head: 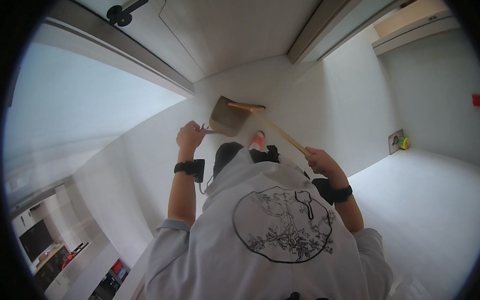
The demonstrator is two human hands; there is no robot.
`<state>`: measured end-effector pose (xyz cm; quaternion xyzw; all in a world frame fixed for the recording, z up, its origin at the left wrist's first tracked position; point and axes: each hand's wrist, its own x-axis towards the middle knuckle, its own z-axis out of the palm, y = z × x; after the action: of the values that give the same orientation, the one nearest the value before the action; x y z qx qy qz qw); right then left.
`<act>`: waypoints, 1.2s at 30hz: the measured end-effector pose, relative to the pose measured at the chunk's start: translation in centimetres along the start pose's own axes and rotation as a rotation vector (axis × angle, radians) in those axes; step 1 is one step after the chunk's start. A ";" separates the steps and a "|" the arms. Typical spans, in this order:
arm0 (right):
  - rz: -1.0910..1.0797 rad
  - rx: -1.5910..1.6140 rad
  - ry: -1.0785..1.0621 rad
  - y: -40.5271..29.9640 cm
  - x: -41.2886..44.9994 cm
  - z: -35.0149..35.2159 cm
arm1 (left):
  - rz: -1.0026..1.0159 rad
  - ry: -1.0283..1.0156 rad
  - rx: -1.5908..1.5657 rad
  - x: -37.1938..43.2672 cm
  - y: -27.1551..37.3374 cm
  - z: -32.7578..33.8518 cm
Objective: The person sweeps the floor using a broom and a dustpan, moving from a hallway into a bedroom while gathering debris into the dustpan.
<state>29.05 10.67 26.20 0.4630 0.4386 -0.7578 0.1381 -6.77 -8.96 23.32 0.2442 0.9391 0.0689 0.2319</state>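
Note:
My left hand [190, 135] grips the short handle of a grey-brown dustpan [225, 118], which is low over the pale floor in front of me. The long pale handle of a broom [281, 131] is in my right hand [321, 161]. The broom's narrow orange-brown head [245, 106] lies across the far right part of the pan, its dark lower edge reaching past the pan's right side. Whether the head touches the pan or hovers above it, I cannot tell. Both wrists carry black straps.
A door [235, 27] with a black lever handle [126, 12] stands ahead. My foot in an orange-red slipper [257, 140] is just below the broom head. At right, a small green-yellow round container [404, 143] sits beside a square plate [395, 141]. A pale wall [95, 91] rises at left.

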 end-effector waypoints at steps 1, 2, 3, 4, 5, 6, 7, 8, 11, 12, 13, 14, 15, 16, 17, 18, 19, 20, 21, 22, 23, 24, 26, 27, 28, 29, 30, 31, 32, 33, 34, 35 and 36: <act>0.007 0.131 0.021 -0.5 -0.3 0.0 | 0.002 0.002 0.000 -0.2 -0.3 0.0; 0.015 0.261 0.041 -0.9 -0.5 0.0 | 0.004 -0.007 -0.007 -0.5 -0.8 0.0; 0.012 0.260 0.039 -1.4 -0.5 0.1 | 0.004 -0.016 -0.013 -0.8 -1.3 -0.1; 0.000 0.209 0.099 -1.9 -0.4 0.1 | 0.004 -0.012 -0.014 -1.1 -1.6 -0.4; -0.012 0.157 0.159 -2.4 -0.2 0.1 | -0.010 -0.022 -0.010 -1.5 -1.9 -0.8; -0.021 0.124 0.134 -2.9 0.3 -0.3 | -0.025 -0.032 -0.006 -1.8 -2.1 -1.1; -0.024 0.123 0.129 -3.3 1.0 -0.5 | -0.028 -0.026 -0.005 -2.1 -2.4 -1.5; -0.048 0.040 0.164 -3.7 2.0 -0.5 | -0.025 -0.022 -0.009 -2.2 -2.8 -1.8; -0.102 -0.065 0.184 -5.6 4.6 0.6 | -0.007 -0.009 -0.013 -2.6 -4.6 -2.4; -0.113 -0.066 0.198 -5.9 6.0 0.4 | 0.015 -0.005 -0.019 -2.7 -5.0 -2.3; -0.123 -0.065 0.214 -6.0 7.4 0.4 | 0.015 -0.005 -0.015 -2.7 -5.3 -2.1; -0.122 -0.064 0.210 -6.2 8.7 0.5 | 0.029 -0.014 -0.013 -2.9 -5.5 -1.9; -0.093 -0.088 0.236 -6.3 9.8 0.6 | 0.043 -0.025 -0.011 -3.1 -5.6 -1.7; -0.063 -0.114 0.261 -6.3 10.6 1.1 | 0.070 0.008 0.014 -3.4 -5.8 -1.5; -0.062 -0.116 0.258 -5.9 11.0 1.7 | 0.067 0.008 0.014 -3.6 -5.9 -1.3; -0.025 -0.210 0.256 -5.3 11.2 2.3 | 0.081 0.007 0.009 -3.8 -6.0 -1.0; 0.008 -0.304 0.251 -4.8 11.6 3.0 | 0.094 0.009 0.005 -3.8 -6.1 -0.9; 0.009 -0.308 0.248 -3.6 11.8 3.9 | 0.092 -0.006 -0.028 -3.9 -6.3 -1.0; -0.017 -0.310 0.255 -1.7 11.6 4.9 | 0.089 -0.006 -0.029 -3.8 -6.6 -1.0; -0.041 -0.314 0.263 -0.1 11.1 5.9 | 0.105 -0.014 -0.035 -3.7 -7.2 -1.0; -0.010 -0.315 0.253 0.4 9.6 7.5 | 0.118 -0.022 -0.044 -3.8 -7.6 -0.8; 0.021 -0.317 0.244 0.6 8.0 8.9 | 0.110 -0.024 -0.053 -3.8 -8.0 -0.6; 0.065 -0.236 0.195 1.6 5.7 10.0 | 0.126 0.023 -0.012 -3.5 -8.0 -0.6; 0.103 -0.145 0.145 1.8 5.1 10.4 | 0.127 0.019 -0.019 -3.3 -7.8 -0.6; 0.106 -0.149 0.149 1.8 4.7 10.1 | 0.124 0.006 -0.012 -3.3 -7.4 -1.1; 0.090 0.028 0.036 1.8 4.2 9.3 | 0.123 -0.007 -0.005 -3.1 -7.3 -1.4; 0.073 0.205 -0.078 1.8 3.9 9.0 | 0.123 -0.009 -0.009 -3.0 -7.5 -1.5; 0.073 0.205 -0.072 1.2 3.5 9.3 | 0.109 -0.024 -0.012 -2.8 -7.5 -1.5; 0.097 0.175 -0.022 -0.1 2.8 9.5 | 0.094 -0.038 -0.014 -2.7 -7.6 -1.6; 0.122 0.142 0.027 -1.3 2.1 9.8 | 0.095 -0.039 -0.017 -2.8 -7.8 -1.7; 0.093 0.114 0.046 -2.2 1.6 10.6 | 0.096 -0.046 -0.020 -2.7 -7.9 -1.8; 0.092 0.112 0.049 -2.4 1.9 11.1 | 0.095 -0.051 -0.024 -2.7 -8.1 -1.9; 0.033 0.021 0.042 -2.7 2.3 11.6 | 0.094 -0.050 -0.027 -3.0 -8.6 -1.8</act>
<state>19.42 3.46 27.90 0.4872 0.4258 -0.7501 0.1366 -8.96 -17.95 24.07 0.2863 0.9195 0.0863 0.2551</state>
